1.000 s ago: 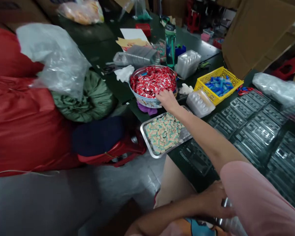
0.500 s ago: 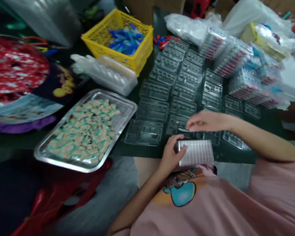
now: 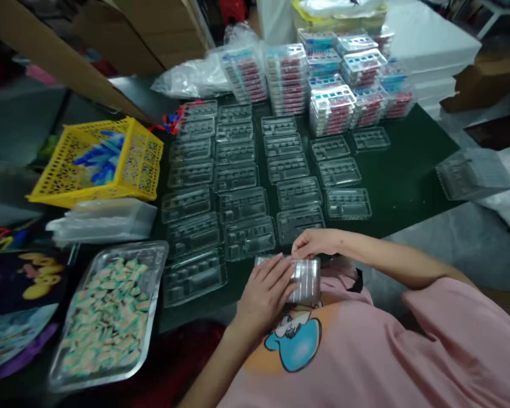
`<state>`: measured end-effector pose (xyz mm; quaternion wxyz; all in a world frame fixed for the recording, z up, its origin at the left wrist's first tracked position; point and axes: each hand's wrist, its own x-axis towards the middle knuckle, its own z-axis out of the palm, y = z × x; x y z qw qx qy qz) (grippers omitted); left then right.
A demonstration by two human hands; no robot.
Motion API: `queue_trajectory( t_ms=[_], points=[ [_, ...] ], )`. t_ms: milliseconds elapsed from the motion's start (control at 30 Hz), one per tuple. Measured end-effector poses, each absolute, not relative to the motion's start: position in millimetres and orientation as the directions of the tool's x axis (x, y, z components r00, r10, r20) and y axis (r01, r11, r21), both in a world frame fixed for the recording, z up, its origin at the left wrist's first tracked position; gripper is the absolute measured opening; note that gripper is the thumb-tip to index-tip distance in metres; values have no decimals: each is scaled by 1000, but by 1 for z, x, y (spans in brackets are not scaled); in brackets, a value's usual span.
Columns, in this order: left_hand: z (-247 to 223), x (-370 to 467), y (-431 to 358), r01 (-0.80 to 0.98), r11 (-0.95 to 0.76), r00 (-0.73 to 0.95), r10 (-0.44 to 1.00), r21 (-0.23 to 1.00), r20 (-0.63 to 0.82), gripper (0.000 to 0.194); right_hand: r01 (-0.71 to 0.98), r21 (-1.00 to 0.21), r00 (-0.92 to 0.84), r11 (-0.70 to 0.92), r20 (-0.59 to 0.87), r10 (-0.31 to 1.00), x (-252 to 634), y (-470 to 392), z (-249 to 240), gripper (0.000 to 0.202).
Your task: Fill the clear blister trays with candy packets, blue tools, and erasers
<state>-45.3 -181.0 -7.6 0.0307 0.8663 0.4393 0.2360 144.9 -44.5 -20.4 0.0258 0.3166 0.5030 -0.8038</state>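
A stack of nested clear plastic blister trays point(image 3: 306, 281) is held near the table's front edge, close against the pink shirt. My left hand point(image 3: 263, 292) lies over its left part, fingers together across the top, gripping it; the thumb is hidden. At the stack's far edge my right hand point(image 3: 317, 242) has its fingers pinched together. Whether they hold a single tray's rim cannot be made out. Just beyond the hands, a clear compartment tray point(image 3: 301, 224) lies on the dark green table among rows of similar trays.
Filled packs point(image 3: 331, 110) stand stacked at the back. Left are a yellow basket point(image 3: 142, 164) of blue pieces, a clear container point(image 3: 123, 221) and a metal tray point(image 3: 153, 306) of small pastel pieces. Another clear stack point(image 3: 471, 173) sits at the table's right edge.
The view has swung right. My right hand has come back from over the laid-out trays to the stack's far edge. My left hand has shifted from the stack's side to over its top.
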Motion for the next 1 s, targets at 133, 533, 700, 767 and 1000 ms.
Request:
queue_trajectory(
  t_ms=[133, 533, 700, 767, 1000],
  points=[
    [-5, -36, -182, 758, -615, 527, 773, 215, 353, 40, 349, -767, -808, -539, -537, 241, 147, -42, -21, 15],
    [-15, -35, -197, 775, -529, 425, 841, 347, 334, 43, 394, -718, -817, -574, -560, 138, 138, -42, -24, 12],
    [-13, -35, -193, 791, -524, 420, 841, 316, 341, 41, 356, -761, -824, -543, -529, 202, 138, -40, -26, 15],
    [-12, -36, -192, 790, -532, 429, 835, 304, 345, 42, 342, -761, -829, -551, -521, 205, 139, -38, -27, 16],
    [-14, -38, -198, 801, -498, 413, 862, 333, 295, 45, 381, -689, -861, -617, -507, 33, 136, -33, -34, 18]
  ],
)
